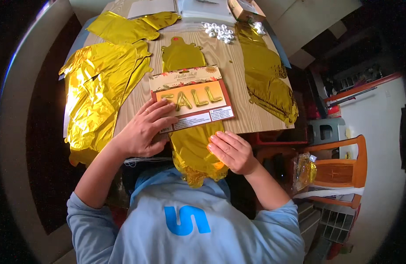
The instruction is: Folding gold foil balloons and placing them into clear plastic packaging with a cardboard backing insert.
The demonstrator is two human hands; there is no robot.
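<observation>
A flat gold foil balloon point(198, 147) lies lengthwise in front of me, its near end hanging over the table edge toward my shirt. Across its middle rests a printed cardboard package point(185, 113) showing gold balloon letters. My left hand point(146, 127) lies over the package's lower left corner, fingers stretched out and thumb apart. At the balloon's near right edge, my right hand point(233, 152) has its fingers together on top of the foil. That thumb is hidden beneath, and the foil appears held between it and the fingers.
More gold foil balloons point(97, 88) are spread at the left, and another foil stack point(264, 75) lies at the right. White ribbon rolls point(218, 31), clear plastic bags point(205, 9) and a cardboard box point(246, 9) sit at the far side. A wooden chair point(339, 167) stands beyond the table's right.
</observation>
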